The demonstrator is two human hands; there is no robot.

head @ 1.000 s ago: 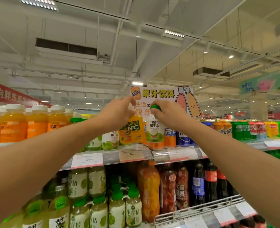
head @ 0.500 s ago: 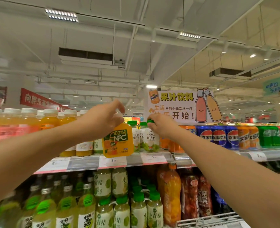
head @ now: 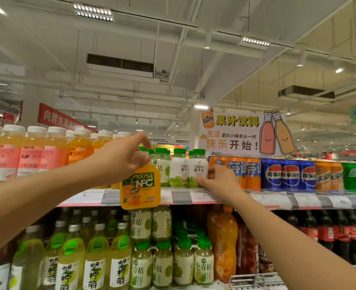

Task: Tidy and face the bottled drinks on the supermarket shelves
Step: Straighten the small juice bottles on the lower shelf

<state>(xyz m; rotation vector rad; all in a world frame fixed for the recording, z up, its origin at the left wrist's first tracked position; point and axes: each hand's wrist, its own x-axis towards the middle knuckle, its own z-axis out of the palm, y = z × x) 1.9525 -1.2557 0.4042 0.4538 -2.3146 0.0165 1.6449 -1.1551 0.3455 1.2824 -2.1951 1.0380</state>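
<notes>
My left hand (head: 122, 158) grips the top of an orange NFC juice bottle (head: 140, 188) and holds it in the air in front of the top shelf's edge (head: 181, 196), its base hanging below the price strip. My right hand (head: 220, 180) rests on the lower right side of a white coconut-water bottle (head: 198, 169) with a green cap, which stands on the top shelf beside a second one (head: 179, 169). Whether the fingers close around it I cannot tell.
Orange and pink juice bottles (head: 32, 155) fill the top shelf's left; orange, blue and green soda cans (head: 290, 174) stand to the right under a juice sign (head: 235, 132). The lower shelf holds green-capped lime drinks (head: 162, 262), lemon drinks (head: 95, 264) and dark cola bottles (head: 340, 231).
My left hand has pulled the NFC bottle off the shelf and lower. My right hand has slid from the coconut-water bottle's cap down to its lower side. The view has shifted left.
</notes>
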